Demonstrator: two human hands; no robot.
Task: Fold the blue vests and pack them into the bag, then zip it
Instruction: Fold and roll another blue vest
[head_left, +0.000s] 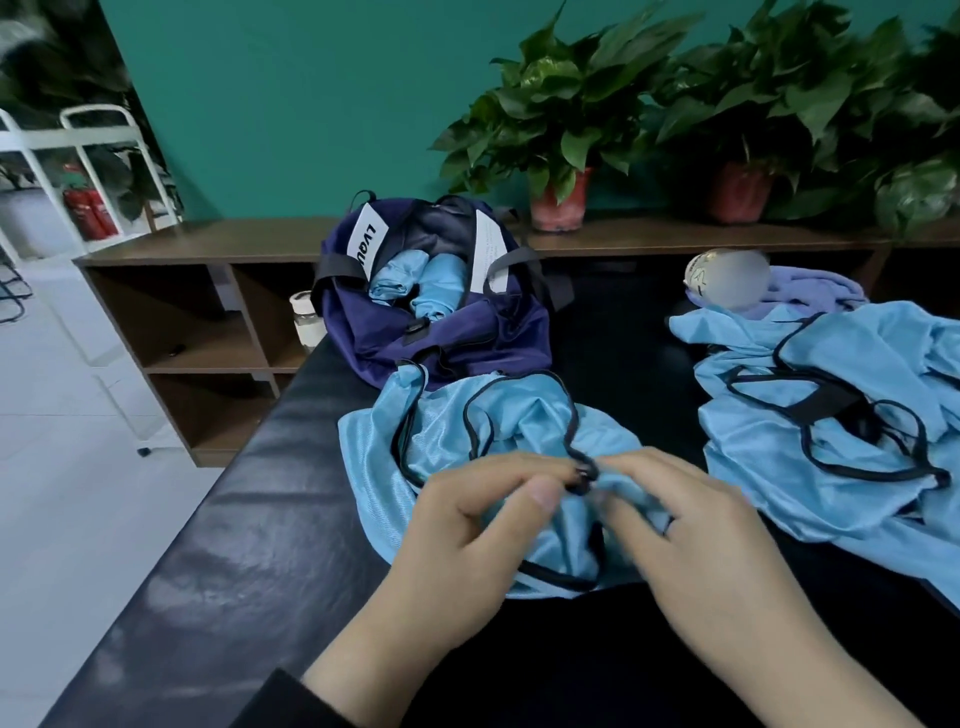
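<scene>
1. The step in hand looks to be the folding of one blue vest (498, 431), which is lying crumpled at the centre of the frame on the dark desk (249, 519), just below the bag (441, 332).
2. To do it well, I judge the black-trimmed edges should be matched and the slippery cloth flattened on the desk before any fold is made; the fabric is bunching under the fingers, so a fold made now would likely come out lopsided.
3. A tight, narrow bundle seems wise, since two pale blue rolls (421, 286) are already sitting in the bag's open mouth at upper centre and room there is shrinking.
4. The left hand (467, 530) is reaching in from the lower centre, palm down, its thumb and curled fingers pinching the vest's cloth near the black trim.
5. The right hand (696, 540) is coming in from the lower right, angled toward the left one, its fingertips pinching the same vest beside a knot of black trim; the fingertips are blurred, so the exact grasp is hard to read.
6. Both hands are meeting almost fingertip to fingertip over the near middle of the vest, wrists low.
7. A heap of further blue vests (831, 415) is waiting at the right of the frame, well apart from the bag, so much of the task appears to remain, and the bag is not yet zipped.
</scene>
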